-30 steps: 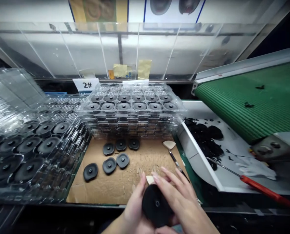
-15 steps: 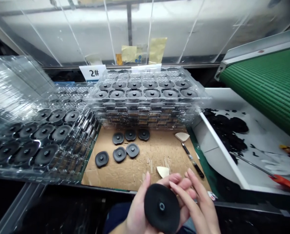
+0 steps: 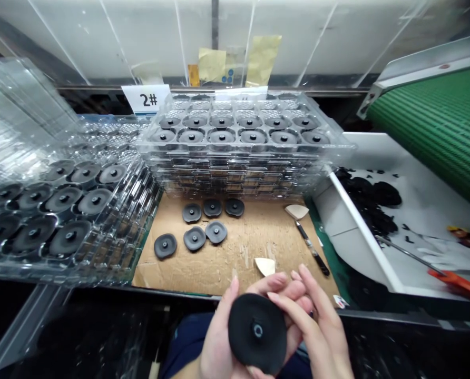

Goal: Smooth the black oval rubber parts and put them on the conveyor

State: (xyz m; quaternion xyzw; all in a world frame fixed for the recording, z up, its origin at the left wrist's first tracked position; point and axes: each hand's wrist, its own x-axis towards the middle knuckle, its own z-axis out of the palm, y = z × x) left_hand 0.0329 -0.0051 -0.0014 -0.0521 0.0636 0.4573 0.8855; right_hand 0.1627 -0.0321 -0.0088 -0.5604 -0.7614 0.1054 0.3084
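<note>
A round black rubber disc (image 3: 256,332) with a small centre hole sits low in the middle of the view, held between both hands. My left hand (image 3: 218,342) cups it from the left with the thumb along its edge. My right hand (image 3: 316,329) wraps its fingers over the disc's right side and top. Several more black discs (image 3: 197,225) lie loose on a brown cardboard sheet (image 3: 254,247) just beyond my hands.
A stack of clear trays (image 3: 238,142) filled with discs stands behind the cardboard, more trays (image 3: 57,205) at left. A small knife (image 3: 312,248) and two pale wedges (image 3: 265,265) lie on the cardboard. A white bin (image 3: 361,237) with black scraps and a green conveyor (image 3: 436,126) are at right.
The view has tilted down and shifted, so the trays sit higher in frame. Both hands keep hold of the disc and have turned it slightly, with its centre hole now facing me.
</note>
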